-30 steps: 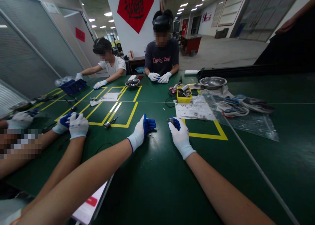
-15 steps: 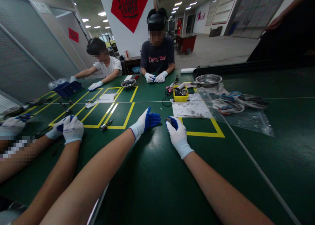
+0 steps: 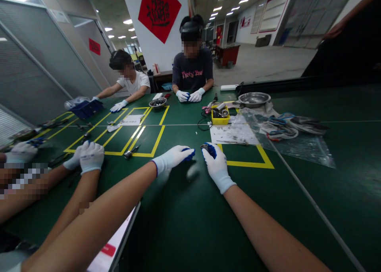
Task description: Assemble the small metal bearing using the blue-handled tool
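Observation:
My right hand (image 3: pixel 217 165), in a white glove with blue palm and fingers, is wrapped round a short, hollow metal cylinder (image 3: pixel 204 146), its open end facing up. To its left, my left hand (image 3: pixel 175 158), gloved the same way, is held palm down just above the green table (image 3: pixel 184 212). Its blue fingertips are curled and close together. Whatever they may hold is hidden under the hand. A gap separates the two hands. A dark metal part with a thin shaft (image 3: pixel 131 151) lies on the table left of my left hand.
Beyond my right hand are a white sheet (image 3: pixel 235 134) with small parts and a yellow bin (image 3: pixel 220 115) of metal parts. A steel bowl (image 3: pixel 254 99), plastic bag (image 3: pixel 309 151) and gloves (image 3: pixel 282 127) lie right. Co-workers' gloved hands (image 3: pixel 91 157) are at left and across the table.
My left hand has turned from stretched fingers to palm down with fingers curled, over the spot where a tiny ring-like piece lay. My right hand still holds the metal cylinder.

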`<state>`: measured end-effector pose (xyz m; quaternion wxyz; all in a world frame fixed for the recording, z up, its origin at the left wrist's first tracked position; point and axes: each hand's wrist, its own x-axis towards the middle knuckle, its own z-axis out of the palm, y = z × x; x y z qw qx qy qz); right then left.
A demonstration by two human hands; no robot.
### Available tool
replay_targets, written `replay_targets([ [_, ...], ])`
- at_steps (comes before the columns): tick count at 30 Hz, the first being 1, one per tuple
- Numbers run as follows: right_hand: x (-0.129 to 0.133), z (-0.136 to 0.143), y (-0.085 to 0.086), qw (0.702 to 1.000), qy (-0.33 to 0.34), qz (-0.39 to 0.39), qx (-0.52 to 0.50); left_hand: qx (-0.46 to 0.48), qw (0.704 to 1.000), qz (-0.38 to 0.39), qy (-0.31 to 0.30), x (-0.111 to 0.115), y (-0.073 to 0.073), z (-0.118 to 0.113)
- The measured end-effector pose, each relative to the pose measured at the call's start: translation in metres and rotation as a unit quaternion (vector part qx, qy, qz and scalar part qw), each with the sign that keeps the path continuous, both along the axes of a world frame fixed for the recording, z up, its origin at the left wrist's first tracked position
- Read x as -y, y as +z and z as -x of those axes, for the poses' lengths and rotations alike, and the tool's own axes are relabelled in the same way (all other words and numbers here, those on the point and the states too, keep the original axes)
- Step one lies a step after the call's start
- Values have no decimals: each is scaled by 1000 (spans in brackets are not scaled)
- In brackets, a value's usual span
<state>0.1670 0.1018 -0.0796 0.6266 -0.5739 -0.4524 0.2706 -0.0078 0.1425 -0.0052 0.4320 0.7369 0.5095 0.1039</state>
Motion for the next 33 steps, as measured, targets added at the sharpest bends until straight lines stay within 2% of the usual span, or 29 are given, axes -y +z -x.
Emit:
replay_targets([
  [4, -1, 1, -1, 1000, -3, -2, -5, -135, 988, -71, 23, 11, 13, 18],
  [9, -1, 0, -2, 1000, -4, -2, -4, -223, 968, -93, 63, 11, 11, 27],
  [15, 2, -2, 0, 1000, -1, -5, -2, -234, 965, -87, 76, 23, 4, 18],
  [18, 2, -2, -1, 1000, 0, -4, -1, -223, 969, -75, 70, 30, 6, 17],
  [26, 3, -3, 1, 1000, 8, 3, -4, -200, 979, -22, 22, 26, 34, 29],
  [31, 3, -3, 2, 1000, 13, 4, -5, -213, 976, -45, 7, 32, 51, 36],
  [33, 3, -3, 2, 1000, 13, 3, -6, -226, 972, -62, -27, 37, 53, 37],
])
